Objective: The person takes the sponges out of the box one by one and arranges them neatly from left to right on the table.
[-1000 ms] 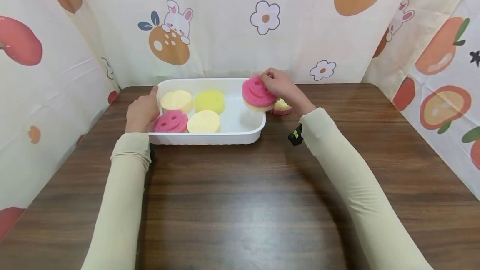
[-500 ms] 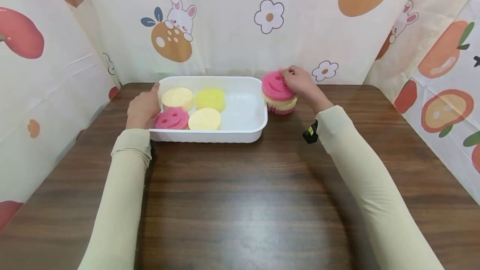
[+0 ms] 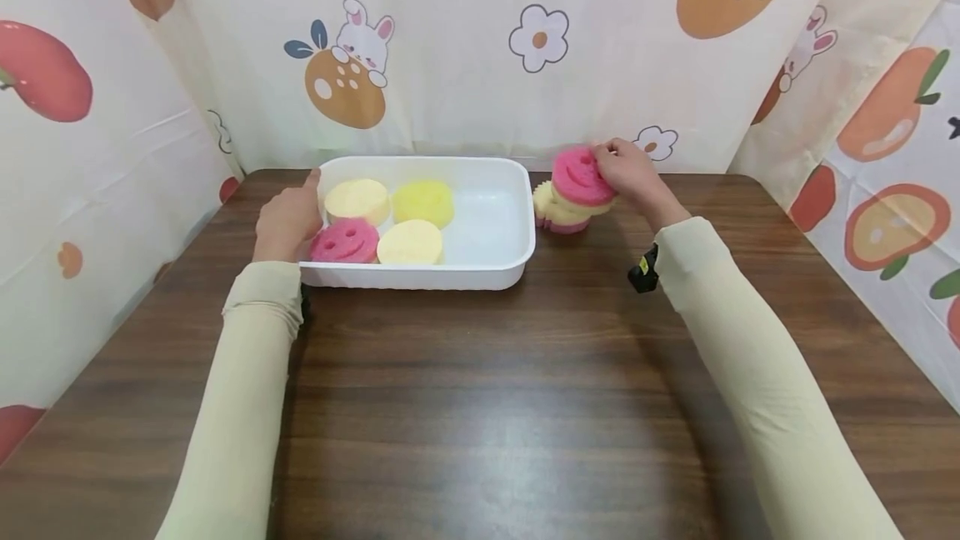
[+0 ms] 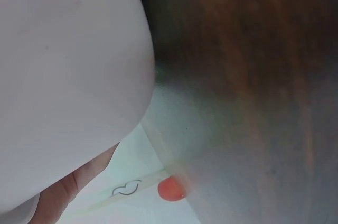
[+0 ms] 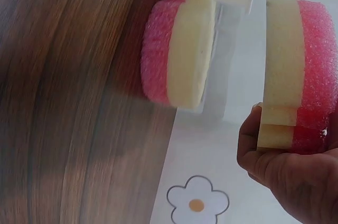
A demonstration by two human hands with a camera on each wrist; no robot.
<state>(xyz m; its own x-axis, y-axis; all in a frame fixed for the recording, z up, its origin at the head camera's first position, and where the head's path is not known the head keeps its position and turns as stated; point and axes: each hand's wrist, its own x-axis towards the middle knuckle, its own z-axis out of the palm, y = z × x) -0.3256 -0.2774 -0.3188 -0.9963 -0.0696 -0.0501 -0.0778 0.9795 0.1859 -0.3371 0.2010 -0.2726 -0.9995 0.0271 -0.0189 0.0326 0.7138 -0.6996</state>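
Change: now carrying the pink smiley sponge (image 3: 579, 175) farther right, clear of the tray's right rim, over the second sponge (image 3: 558, 215) lying on the table (image 3: 480, 407).
Right hand (image 3: 633, 173): pinching the pink smiley sponge by its edge, fingers (image 5: 264, 150) curling round the pink and cream layers; holding it above the lower sponge with a gap between, per the wrist view.
Left hand (image 3: 288, 219): resting against the left end of the white tray (image 3: 491, 227), fingers relaxed, gripping nothing.
Tray contents: holding four sponges, all crowding the left half; right half lying bare.
Edges: tray sitting near the table's far edge, just by the printed curtain (image 3: 480, 40); wide open wood lying in front.
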